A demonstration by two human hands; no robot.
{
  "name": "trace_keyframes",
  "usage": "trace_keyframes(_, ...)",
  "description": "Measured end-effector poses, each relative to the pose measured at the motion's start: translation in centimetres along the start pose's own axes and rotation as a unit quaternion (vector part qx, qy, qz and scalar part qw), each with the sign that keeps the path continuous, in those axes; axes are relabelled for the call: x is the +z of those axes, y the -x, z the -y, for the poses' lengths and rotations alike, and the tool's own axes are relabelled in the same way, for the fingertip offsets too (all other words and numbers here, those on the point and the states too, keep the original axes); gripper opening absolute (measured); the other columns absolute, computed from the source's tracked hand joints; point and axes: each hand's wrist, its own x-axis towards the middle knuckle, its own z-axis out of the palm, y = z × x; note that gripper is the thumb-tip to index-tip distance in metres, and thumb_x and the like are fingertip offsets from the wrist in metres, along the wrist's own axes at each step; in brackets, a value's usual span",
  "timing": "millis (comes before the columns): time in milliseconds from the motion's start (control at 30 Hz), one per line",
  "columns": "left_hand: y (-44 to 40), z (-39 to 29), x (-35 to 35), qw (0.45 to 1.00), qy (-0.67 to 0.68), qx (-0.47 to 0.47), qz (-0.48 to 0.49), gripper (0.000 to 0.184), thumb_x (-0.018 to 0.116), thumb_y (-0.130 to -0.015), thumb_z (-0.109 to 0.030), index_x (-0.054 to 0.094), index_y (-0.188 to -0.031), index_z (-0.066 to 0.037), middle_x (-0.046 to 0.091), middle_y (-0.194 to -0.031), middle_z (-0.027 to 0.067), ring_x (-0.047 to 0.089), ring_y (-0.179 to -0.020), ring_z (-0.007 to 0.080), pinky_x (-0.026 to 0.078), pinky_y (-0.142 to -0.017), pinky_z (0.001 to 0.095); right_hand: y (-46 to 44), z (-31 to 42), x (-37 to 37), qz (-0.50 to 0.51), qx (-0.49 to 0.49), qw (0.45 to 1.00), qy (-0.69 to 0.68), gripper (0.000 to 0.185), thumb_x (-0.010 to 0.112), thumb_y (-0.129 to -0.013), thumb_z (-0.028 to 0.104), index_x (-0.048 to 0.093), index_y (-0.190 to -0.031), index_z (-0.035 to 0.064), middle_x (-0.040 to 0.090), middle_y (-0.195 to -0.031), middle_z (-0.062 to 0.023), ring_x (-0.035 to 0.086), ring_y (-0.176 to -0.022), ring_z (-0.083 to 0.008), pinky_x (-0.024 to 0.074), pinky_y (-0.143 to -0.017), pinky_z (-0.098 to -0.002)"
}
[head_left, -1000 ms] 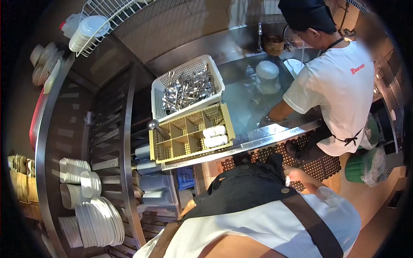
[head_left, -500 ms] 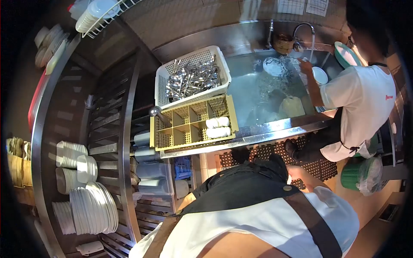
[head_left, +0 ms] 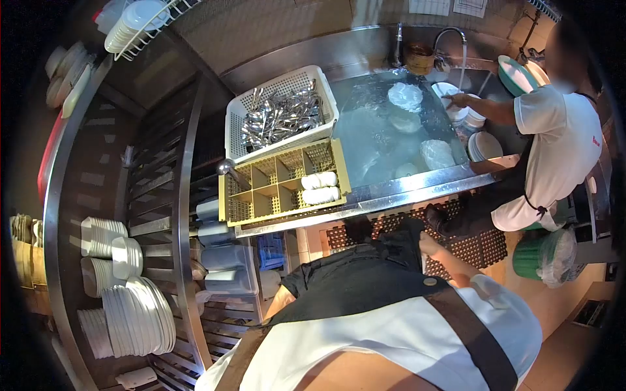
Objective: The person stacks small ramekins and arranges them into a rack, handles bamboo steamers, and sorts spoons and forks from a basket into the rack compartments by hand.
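My right hand hangs low beside the edge of my dark apron. Its fingers are small and partly hidden, so whether it holds anything is unclear. A patch of skin from my left arm shows at the apron's other side; the hand itself is hidden. In front of me, a yellow compartment rack sits at the sink's edge with white rolled bundles in one corner and a metal-headed utensil at its left end. Behind it, a white basket holds a heap of cutlery.
A co-worker reaches over plates beneath a running faucet. Dishes lie in the water-filled sink. Shelves with stacked plates stand left. A green bin and perforated mat are on the right.
My view has shifted slightly, and my right hand sits higher beside the apron. The co-worker's hand has moved to the plates, and the dishes in the water lie differently.
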Motion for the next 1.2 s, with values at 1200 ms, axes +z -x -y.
trace_keyframes(1200,3.2,6.6,8.1,0.992,0.07,-0.103,-0.013,0.033,0.063,-0.086,-0.033,0.065,-0.089,0.0,0.065,-0.069,0.0127,0.062,-0.064,0.0249,0.05,-0.062,0.0387,3.4,-4.9,-5.2,0.005,0.34,0.898,-0.278,0.037,0.051,-0.088,0.043,0.062,-0.086,0.008,0.064,-0.093,-0.0089,0.06,-0.09,-0.0235,0.0469,-0.08,-0.0337)
